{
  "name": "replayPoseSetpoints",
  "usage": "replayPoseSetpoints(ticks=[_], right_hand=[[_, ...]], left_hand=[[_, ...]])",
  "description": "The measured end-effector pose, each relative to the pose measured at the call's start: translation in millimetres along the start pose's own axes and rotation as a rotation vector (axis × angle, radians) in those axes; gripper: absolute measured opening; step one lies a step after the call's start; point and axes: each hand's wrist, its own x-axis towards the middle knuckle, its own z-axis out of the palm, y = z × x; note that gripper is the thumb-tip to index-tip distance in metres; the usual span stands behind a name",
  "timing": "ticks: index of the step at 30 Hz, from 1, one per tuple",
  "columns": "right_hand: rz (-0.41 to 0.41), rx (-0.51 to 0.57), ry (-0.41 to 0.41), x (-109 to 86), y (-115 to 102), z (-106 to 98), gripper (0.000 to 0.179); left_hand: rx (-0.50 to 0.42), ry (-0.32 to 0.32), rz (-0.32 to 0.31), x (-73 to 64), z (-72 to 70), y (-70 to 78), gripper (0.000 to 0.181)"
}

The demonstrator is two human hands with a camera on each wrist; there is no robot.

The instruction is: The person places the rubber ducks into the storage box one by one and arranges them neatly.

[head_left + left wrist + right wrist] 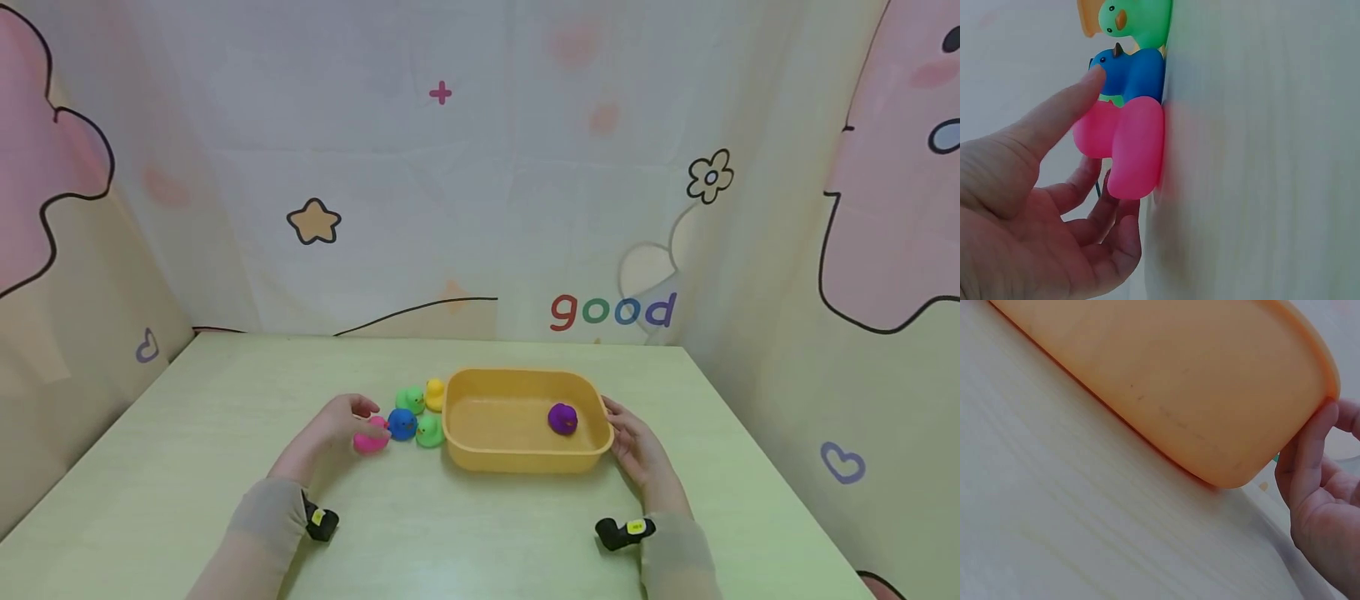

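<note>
My left hand [341,425] is at a pink toy duck [370,440] on the table. In the left wrist view the thumb [1063,106] reaches along one side of the pink duck [1135,150], its tip overlapping the blue duck [1144,72]; the other fingers bend loosely below. My right hand [636,442] touches the outside of a yellow plastic basin [525,461] at its right end. In the right wrist view its fingertips lie just under the rim. A purple duck [562,419] sits inside the basin, toward the right.
Left of the basin, a blue duck [402,424], two green ducks [431,431] and a yellow duck [435,395] cluster close together. The pale table [465,533] ends at a printed cloth backdrop [480,208]. Both sleeves have a black wrist camera [321,523].
</note>
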Motion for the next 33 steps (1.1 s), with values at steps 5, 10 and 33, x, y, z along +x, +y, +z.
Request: replayPoseSetpoints(ticks=[5, 10, 33], right_hand=[[-0.004, 0.01, -0.028, 0.1, 0, 0, 0.037], [-0.009, 0.019, -0.045, -0.2, 1, 0, 0.039], [-0.004, 0.003, -0.003, -1.1, -1, 3, 0.036]], left_hand=[[0.038, -0.01, -0.01, -0.3, 0.7, -0.2, 0.052], [0.052, -0.006, -0.008, -4.8, 0.4, 1.7, 0.044], [0.123, 0.058, 0.115, -12.0, -25.7, 6.1, 0.039]])
